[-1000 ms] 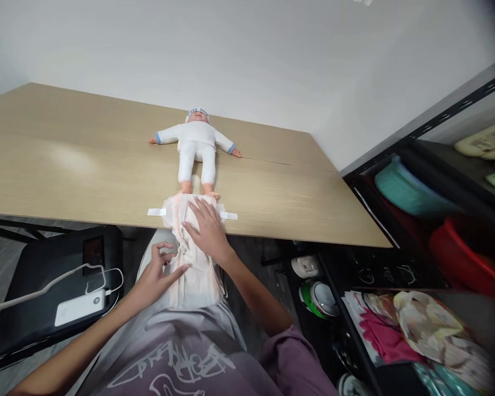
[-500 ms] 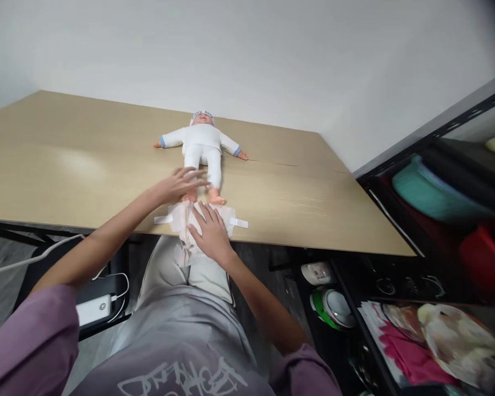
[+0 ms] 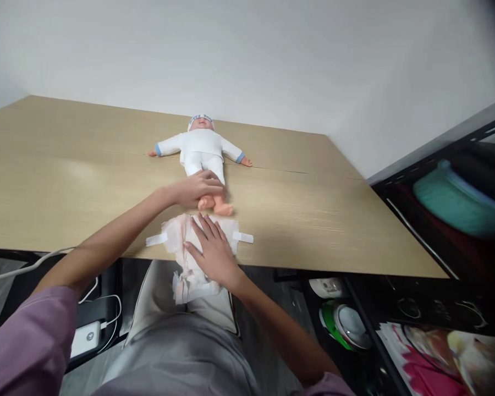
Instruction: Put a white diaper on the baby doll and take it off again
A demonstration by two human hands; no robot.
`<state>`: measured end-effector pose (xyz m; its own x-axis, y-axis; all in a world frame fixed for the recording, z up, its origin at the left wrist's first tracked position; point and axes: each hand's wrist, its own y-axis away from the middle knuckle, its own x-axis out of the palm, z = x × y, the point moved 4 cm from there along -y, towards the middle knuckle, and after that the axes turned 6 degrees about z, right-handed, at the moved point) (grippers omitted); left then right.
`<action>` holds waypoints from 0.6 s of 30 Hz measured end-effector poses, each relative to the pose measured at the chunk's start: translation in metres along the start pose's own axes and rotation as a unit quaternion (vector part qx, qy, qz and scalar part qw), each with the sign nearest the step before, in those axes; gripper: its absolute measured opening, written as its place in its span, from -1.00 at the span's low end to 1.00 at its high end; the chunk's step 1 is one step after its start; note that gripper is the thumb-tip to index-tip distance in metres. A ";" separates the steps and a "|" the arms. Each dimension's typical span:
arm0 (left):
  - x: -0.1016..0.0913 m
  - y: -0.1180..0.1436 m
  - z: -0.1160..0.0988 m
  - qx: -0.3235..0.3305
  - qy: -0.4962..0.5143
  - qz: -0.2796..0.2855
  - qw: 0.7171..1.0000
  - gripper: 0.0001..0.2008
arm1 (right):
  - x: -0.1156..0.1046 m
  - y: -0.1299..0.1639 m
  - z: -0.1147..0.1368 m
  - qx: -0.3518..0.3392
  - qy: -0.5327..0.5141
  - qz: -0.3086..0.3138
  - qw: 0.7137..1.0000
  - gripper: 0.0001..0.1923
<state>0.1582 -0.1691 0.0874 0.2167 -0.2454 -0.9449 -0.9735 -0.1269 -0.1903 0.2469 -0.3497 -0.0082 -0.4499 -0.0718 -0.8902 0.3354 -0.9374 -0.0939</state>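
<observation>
A baby doll in white clothes with blue cuffs lies on its back, head toward the wall, arms spread. My left hand is wrapped over its lower legs just above the bare feet, which are drawn together. Below the feet an unfolded diaper lies at the table's near edge, its two side tabs spread out left and right. Its crumpled front end hangs over the edge above my lap. Flat on the diaper, fingers stretched, rests my right hand.
The wooden table meets a white wall behind. On the right a black shelf holds a teal basin and a pink cloth. A white power bank with a cable lies on a black seat at lower left.
My left hand has come down from above the doll's legs and closed on them, bringing the feet together. My right hand stays on the diaper. The view has shifted slightly.
</observation>
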 end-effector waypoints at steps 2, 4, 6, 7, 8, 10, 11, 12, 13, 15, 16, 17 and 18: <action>-0.023 -0.006 0.001 -0.003 0.043 -0.052 0.998 -0.59 | 0.000 -0.012 -0.008 -0.004 0.000 0.009 1.000 -0.22; -0.048 -0.011 0.004 -0.027 0.079 -0.101 0.991 -0.58 | -0.001 -0.028 -0.018 -0.011 0.002 0.013 1.000 -0.22; -0.070 -0.017 0.007 -0.051 0.115 -0.130 0.983 -0.57 | -0.003 -0.049 -0.029 -0.020 0.011 0.014 1.000 -0.22; -0.080 -0.019 0.008 -0.060 0.132 -0.137 0.980 -0.56 | -0.003 -0.062 -0.035 -0.024 0.017 0.016 0.999 -0.22; -0.089 -0.021 0.010 -0.065 0.146 -0.142 0.977 -0.54 | -0.005 -0.076 -0.042 -0.027 0.022 0.016 0.999 -0.22; -0.102 -0.022 0.013 -0.073 0.163 -0.150 0.973 -0.50 | -0.008 -0.109 -0.055 -0.028 0.032 0.016 0.999 -0.23; -0.108 -0.022 0.015 -0.074 0.165 -0.156 0.971 -0.48 | -0.010 -0.127 -0.062 -0.025 0.036 0.016 0.999 -0.23; -0.113 -0.021 0.017 -0.074 0.166 -0.164 0.970 -0.47 | -0.012 -0.145 -0.070 -0.020 0.040 0.016 0.999 -0.24; -0.116 -0.020 0.019 -0.072 0.165 -0.172 0.968 -0.48 | -0.014 -0.164 -0.077 -0.011 0.042 0.015 0.999 -0.23; -0.122 -0.017 0.022 -0.064 0.158 -0.190 0.967 -0.50 | -0.021 -0.201 -0.092 0.007 0.039 0.009 0.999 -0.23; -0.124 -0.016 0.023 -0.062 0.155 -0.198 0.966 -0.51 | -0.025 -0.218 -0.099 0.014 0.031 0.002 0.999 -0.24; -0.125 -0.015 0.023 -0.060 0.154 -0.204 0.965 -0.53 | -0.030 -0.234 -0.104 0.016 0.016 -0.007 1.000 -0.26; -0.126 -0.014 0.023 -0.059 0.154 -0.208 0.964 -0.55 | -0.034 -0.247 -0.108 0.011 -0.004 -0.018 1.000 -0.30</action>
<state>0.1432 -0.1140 0.2027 0.6149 -0.4221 -0.6661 -0.7872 -0.3789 -0.4866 0.2693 -0.0787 -0.0027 -0.4674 -0.0412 -0.8831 0.3008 -0.9467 -0.1150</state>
